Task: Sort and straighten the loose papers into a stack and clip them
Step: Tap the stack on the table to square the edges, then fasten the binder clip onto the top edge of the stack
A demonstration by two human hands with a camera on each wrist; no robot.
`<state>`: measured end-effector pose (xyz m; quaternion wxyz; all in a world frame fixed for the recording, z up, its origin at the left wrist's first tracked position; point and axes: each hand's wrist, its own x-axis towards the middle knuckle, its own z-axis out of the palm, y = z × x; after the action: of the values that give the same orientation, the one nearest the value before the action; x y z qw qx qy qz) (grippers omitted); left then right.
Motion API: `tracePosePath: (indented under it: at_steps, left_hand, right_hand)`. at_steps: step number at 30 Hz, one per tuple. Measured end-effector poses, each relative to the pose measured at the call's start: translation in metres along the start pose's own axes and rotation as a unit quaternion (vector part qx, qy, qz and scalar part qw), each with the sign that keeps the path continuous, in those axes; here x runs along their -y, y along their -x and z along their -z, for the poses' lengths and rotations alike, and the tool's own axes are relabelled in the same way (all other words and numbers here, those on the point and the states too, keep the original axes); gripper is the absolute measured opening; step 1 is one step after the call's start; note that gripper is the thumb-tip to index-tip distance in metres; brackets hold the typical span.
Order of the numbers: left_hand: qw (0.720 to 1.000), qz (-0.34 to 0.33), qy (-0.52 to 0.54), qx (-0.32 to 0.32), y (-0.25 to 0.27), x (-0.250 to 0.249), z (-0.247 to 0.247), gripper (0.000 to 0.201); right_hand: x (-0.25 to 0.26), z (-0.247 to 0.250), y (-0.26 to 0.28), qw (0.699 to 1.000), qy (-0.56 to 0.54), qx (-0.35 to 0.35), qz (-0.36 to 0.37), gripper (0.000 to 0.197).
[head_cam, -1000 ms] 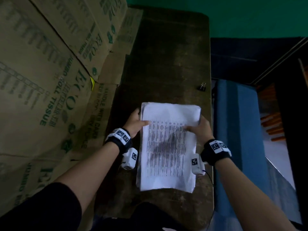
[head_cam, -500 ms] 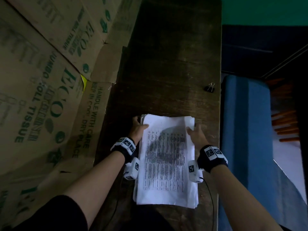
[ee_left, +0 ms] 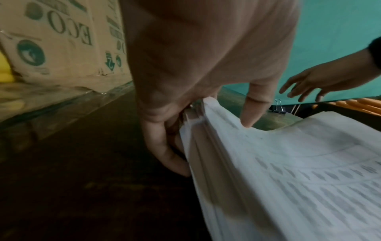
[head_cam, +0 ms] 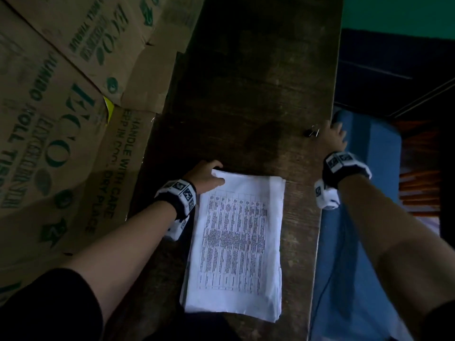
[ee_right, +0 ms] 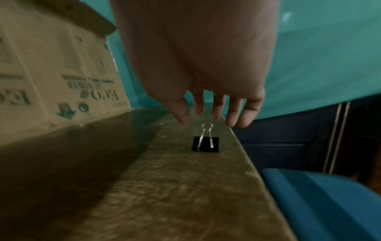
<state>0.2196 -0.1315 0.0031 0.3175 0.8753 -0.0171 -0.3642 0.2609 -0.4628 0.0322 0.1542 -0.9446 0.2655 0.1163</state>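
Observation:
A stack of white printed papers (head_cam: pixel 240 239) lies on the dark wooden table (head_cam: pixel 246 82), near its front edge. My left hand (head_cam: pixel 205 177) grips the stack's far left corner, thumb on top and fingers under the lifted edge (ee_left: pixel 198 130). A black binder clip (head_cam: pixel 311 132) with silver handles stands by the table's right edge, beyond the stack. My right hand (head_cam: pixel 335 137) hovers just right of and above the clip (ee_right: pixel 206 143) with its fingers (ee_right: pixel 218 110) spread and straight, holding nothing.
Large cardboard boxes (head_cam: pixel 56 107) printed "ECO" stand along the table's left side. A blue cushioned seat (head_cam: pixel 364 193) sits right of the table, below its edge. A teal wall (head_cam: pixel 398 11) is at the back.
My right hand has let go of the stack's right edge and moved forward and right to the binder clip. The left hand stays on the stack's far left corner.

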Motion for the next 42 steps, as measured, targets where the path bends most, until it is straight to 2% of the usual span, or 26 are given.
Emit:
tracePosePath:
  at_steps: [2,5,7,11,14,17,20,21,24,28,33,37,42]
  left_hand:
    - [0.999,0.001,-0.039,0.006,-0.003,-0.007,0.005,0.041]
    - [0.996,-0.003,-0.09,0.015,-0.008,-0.013,0.009,0.027]
    - [0.994,0.003,-0.111,0.024,-0.01,-0.014,0.008,0.026]
    - [0.989,0.011,-0.142,0.041,-0.011,-0.02,0.01,0.034]
    - [0.984,0.011,-0.163,0.07,-0.009,-0.027,0.014,0.037]
    - [0.978,0.001,-0.185,0.094,-0.008,-0.033,0.018,0.033]
    - [0.974,0.001,-0.207,0.094,-0.005,-0.04,0.019,0.047]
    - [0.975,0.003,-0.204,0.093,-0.004,-0.042,0.019,0.05]
    - [0.979,-0.004,-0.179,0.097,-0.001,-0.045,0.02,0.045]
    - [0.984,-0.02,-0.145,0.102,0.008,-0.046,0.023,0.046]
    - [0.984,-0.05,-0.143,0.094,0.026,-0.048,0.027,0.039]
    - [0.985,-0.067,-0.138,0.081,0.037,-0.046,0.027,0.063]
    - [0.983,-0.107,-0.142,0.056,0.051,-0.047,0.026,0.045]
  right_hand:
    - [-0.002,0.002,-0.018,0.999,0.042,0.013,0.018,0.061]
    - [-0.004,-0.001,-0.031,0.993,0.098,0.054,0.047,0.052]
    - [-0.005,-0.003,-0.034,0.988,0.118,0.077,0.068,0.044]
    - [-0.006,-0.009,-0.024,0.982,0.122,0.072,0.122,0.024]
    - [-0.004,-0.009,-0.006,0.98,0.093,0.1,0.143,0.018]
    - [0.008,0.002,0.017,0.982,0.039,0.098,0.154,0.022]
    - [0.035,0.012,0.053,0.975,-0.023,0.138,0.175,0.012]
    - [0.044,0.011,0.066,0.967,-0.039,0.164,0.192,0.012]
    - [0.066,-0.001,0.099,0.944,-0.03,0.219,0.245,0.041]
    - [0.079,-0.011,0.123,0.93,0.092,0.229,0.274,0.023]
    - [0.084,-0.004,0.134,0.924,0.136,0.215,0.286,0.02]
    - [0.086,0.008,0.139,0.904,0.191,0.206,0.323,0.022]
    - [0.086,0.018,0.15,0.884,0.225,0.164,0.375,0.018]
